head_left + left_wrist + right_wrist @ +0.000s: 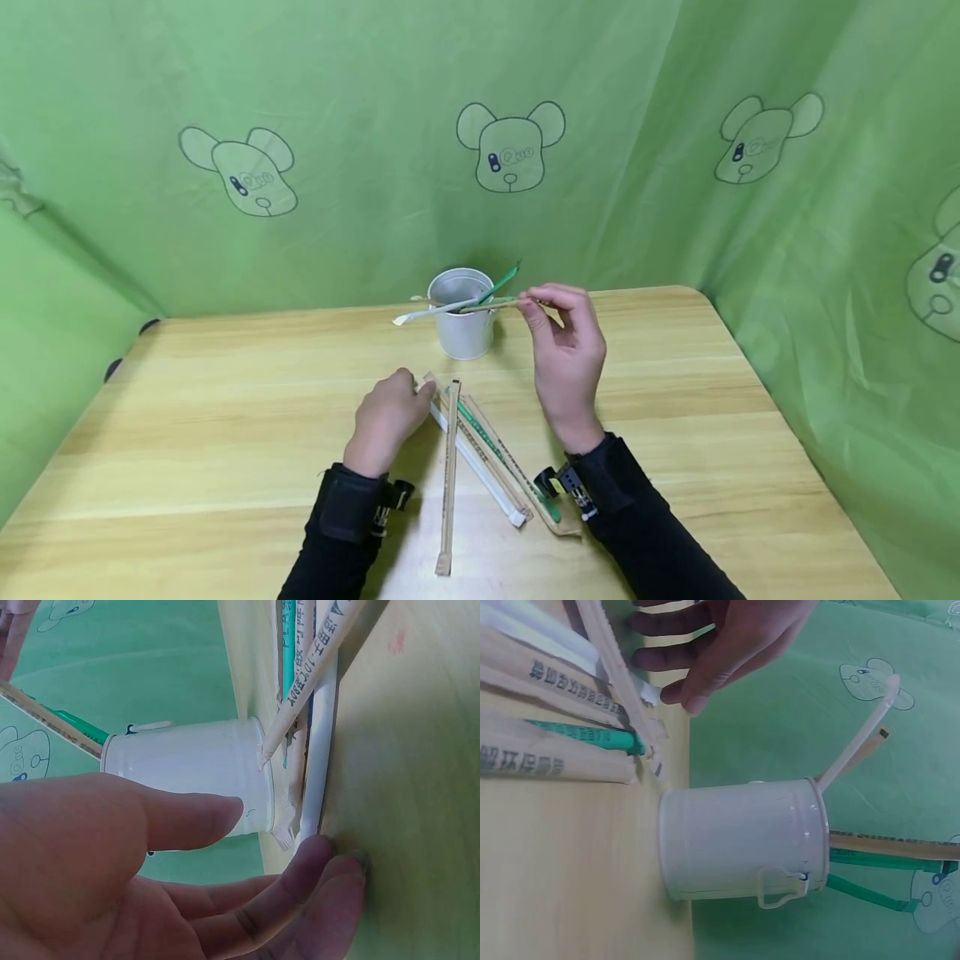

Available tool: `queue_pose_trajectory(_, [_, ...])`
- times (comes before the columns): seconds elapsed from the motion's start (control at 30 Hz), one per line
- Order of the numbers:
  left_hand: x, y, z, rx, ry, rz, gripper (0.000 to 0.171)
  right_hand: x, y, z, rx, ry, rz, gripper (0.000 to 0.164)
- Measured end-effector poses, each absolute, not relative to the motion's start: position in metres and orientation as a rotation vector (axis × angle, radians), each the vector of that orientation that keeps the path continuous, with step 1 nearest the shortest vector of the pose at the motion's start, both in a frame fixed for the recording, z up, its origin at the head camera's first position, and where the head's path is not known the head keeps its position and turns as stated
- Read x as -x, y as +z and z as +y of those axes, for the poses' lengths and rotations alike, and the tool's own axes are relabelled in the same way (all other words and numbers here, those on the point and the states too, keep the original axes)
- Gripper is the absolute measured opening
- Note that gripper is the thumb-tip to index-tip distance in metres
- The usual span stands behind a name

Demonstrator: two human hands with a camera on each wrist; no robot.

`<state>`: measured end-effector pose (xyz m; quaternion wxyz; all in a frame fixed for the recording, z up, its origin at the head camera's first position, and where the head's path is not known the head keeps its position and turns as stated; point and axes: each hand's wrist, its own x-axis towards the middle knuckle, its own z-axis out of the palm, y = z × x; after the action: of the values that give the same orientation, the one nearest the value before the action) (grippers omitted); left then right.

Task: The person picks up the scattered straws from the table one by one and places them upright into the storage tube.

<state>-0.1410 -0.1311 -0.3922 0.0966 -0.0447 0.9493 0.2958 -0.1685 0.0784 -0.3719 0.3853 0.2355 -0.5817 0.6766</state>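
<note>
My right hand pinches a brown paper-wrapped straw by its end, the other end over the mouth of a small white metal bucket. A green straw lies alongside it. Another green straw, a white one and a brown one stick out of the bucket. My left hand rests low at the far end of a straw pile, fingertips at a white straw, thumb held apart. A brown straw lies across the pile, with a green straw beneath.
The wooden table holds the pile in front of the bucket, which stands near the back edge. Green curtain with bear-head drawings hangs behind and at both sides. The bucket has small side handles.
</note>
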Motion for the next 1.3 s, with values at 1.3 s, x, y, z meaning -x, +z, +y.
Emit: queue_pose_trajectory(1.3, [0.140,-0.417,-0.118,0.142,0.816,2.955,0.017,0.172,-0.389,0.076,-0.548,1.575,-2.454,0.024])
